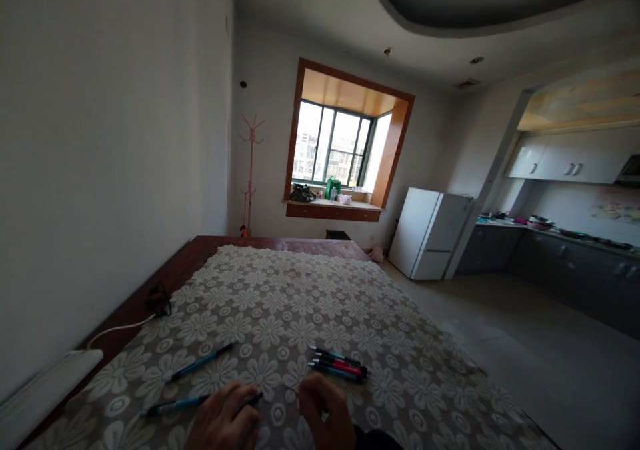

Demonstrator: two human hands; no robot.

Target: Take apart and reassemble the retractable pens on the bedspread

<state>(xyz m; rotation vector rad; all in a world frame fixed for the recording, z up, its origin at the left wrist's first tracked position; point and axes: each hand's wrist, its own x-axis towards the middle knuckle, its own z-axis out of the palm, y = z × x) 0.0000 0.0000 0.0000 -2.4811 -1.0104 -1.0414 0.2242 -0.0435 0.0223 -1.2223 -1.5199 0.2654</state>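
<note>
- A large bed (300, 290) fills the lower middle of the view, spread with a grey cover printed with white flowers; its dark wooden frame shows along the left side and far end.
- A white fridge (425, 233) stands on the floor beyond the bed's far right corner, with a dark kitchen counter (565, 250) running off to its right.
- A bay window (335, 147) in a wooden frame sits in the far wall.
- The left hand (225, 423) rests at the bottom edge, fingers curled around a dark pen (249, 401), which it grips just above the cover.
- The right hand (325, 413) lies just beside it, fingers bent inward; I cannot tell whether it grips anything.
- A small cluster of pens (340, 365), black, red and blue, lies on the cover just beyond the right hand.
- One blue pen (200, 363) lies alone to the left; another blue pen (173, 406) lies beside the left hand.
</note>
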